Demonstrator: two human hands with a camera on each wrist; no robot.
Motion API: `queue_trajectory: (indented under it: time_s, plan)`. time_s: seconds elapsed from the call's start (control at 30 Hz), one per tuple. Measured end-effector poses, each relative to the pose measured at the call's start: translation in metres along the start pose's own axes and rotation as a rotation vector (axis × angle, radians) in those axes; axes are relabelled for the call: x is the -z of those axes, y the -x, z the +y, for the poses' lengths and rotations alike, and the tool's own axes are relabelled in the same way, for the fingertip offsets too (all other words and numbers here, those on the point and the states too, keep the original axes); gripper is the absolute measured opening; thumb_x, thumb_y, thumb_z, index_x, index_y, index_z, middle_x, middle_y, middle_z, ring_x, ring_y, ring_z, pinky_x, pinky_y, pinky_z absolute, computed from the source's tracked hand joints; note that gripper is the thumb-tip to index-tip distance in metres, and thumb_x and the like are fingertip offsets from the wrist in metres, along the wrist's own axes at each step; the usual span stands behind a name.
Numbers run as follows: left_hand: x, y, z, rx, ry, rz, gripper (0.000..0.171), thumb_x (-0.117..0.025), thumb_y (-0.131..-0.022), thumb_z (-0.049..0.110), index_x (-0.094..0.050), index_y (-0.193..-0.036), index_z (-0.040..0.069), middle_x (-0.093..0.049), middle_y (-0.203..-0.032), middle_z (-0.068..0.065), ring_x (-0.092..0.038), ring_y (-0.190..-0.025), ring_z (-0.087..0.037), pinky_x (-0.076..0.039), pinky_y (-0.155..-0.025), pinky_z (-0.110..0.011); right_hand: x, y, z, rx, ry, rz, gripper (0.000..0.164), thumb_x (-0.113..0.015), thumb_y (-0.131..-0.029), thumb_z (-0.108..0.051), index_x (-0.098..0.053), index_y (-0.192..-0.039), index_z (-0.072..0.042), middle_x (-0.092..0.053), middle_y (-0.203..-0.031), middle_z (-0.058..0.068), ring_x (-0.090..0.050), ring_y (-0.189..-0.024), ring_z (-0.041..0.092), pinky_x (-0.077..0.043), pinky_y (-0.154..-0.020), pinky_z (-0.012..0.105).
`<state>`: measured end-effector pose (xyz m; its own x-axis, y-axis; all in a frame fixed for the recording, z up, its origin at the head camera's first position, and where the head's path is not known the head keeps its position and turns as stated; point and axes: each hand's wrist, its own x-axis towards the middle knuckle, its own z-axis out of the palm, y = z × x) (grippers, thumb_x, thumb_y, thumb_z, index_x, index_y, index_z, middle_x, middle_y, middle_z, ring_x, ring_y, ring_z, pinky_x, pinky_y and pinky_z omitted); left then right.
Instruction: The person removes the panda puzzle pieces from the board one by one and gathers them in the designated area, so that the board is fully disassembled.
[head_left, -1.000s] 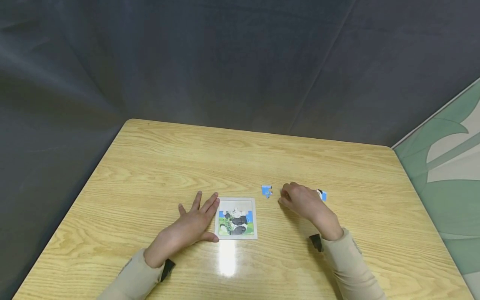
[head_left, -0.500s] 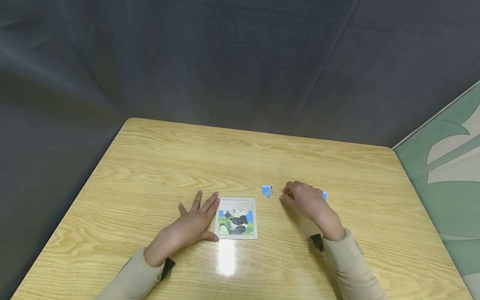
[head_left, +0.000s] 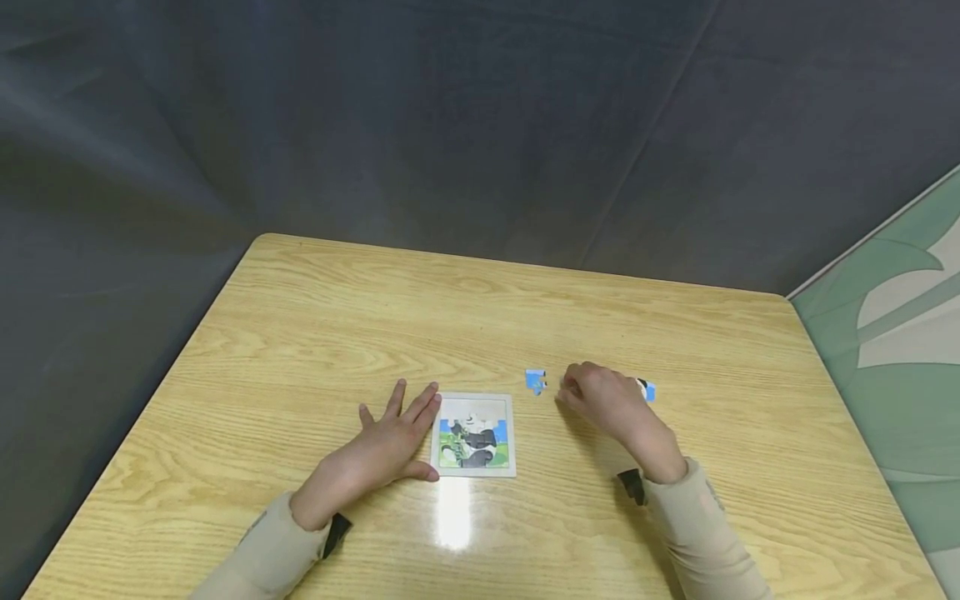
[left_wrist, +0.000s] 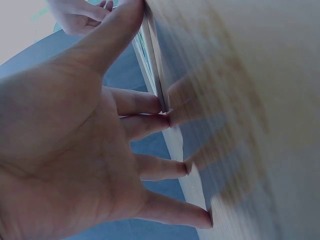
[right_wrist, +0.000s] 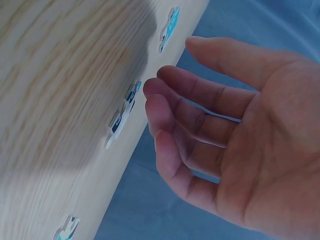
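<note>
Just now: right hand (head_left: 613, 410), right of centre, shifted slightly left, fingers loosely curled, pinching nothing; panda piece (head_left: 649, 391), behind it, re-exposed. Left hand (head_left: 381, 450): fingers mostly spread, against puzzle tray (head_left: 480, 472), lower centre. Placing apparently unadvanced.

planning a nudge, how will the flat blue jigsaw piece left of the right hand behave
The blue jigsaw piece likely slides, not tips, lying flat on the glossy wood-grain table; its thin, crisp edge suggests light, stiff material.

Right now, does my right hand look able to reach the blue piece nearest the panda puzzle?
Likely yes: your right hand is just right of the blue piece, seems to hold nothing, and no obstacle shows between them.
</note>
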<state>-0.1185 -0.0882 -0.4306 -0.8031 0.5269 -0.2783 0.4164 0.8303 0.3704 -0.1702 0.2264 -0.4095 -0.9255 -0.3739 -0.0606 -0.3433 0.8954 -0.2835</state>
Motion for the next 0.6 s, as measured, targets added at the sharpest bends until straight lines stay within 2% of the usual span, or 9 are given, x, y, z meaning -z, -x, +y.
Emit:
queue_trajectory:
  time_s: [0.37,0.6]
  plan:
    - [0.001,-0.001,0.001,0.015,0.002,-0.014,0.097,-0.072,-0.079,0.044,-0.024,-0.152,0.001,-0.015,-0.160,-0.011,-0.005,-0.141,-0.051,-0.022,-0.087,-0.083,-0.004,0.000,-0.008,0.032,-0.001,-0.001,0.012,-0.073,-0.086,-0.017,-0.069,-0.089,-0.008,-0.061,-0.078,-0.001,-0.055,-0.064,0.011,-0.047,-0.051,0.029]
    - [0.000,-0.001,0.001,0.028,0.002,-0.018,0.098,-0.073,-0.078,0.044,-0.024,-0.152,0.001,-0.014,-0.160,-0.010,-0.005,-0.141,-0.050,-0.021,-0.087,-0.083,-0.012,0.001,-0.023,0.127,-0.022,0.007,0.011,-0.075,-0.083,-0.013,-0.068,-0.090,-0.008,-0.056,-0.076,-0.003,-0.050,-0.062,0.008,-0.044,-0.049,0.024]
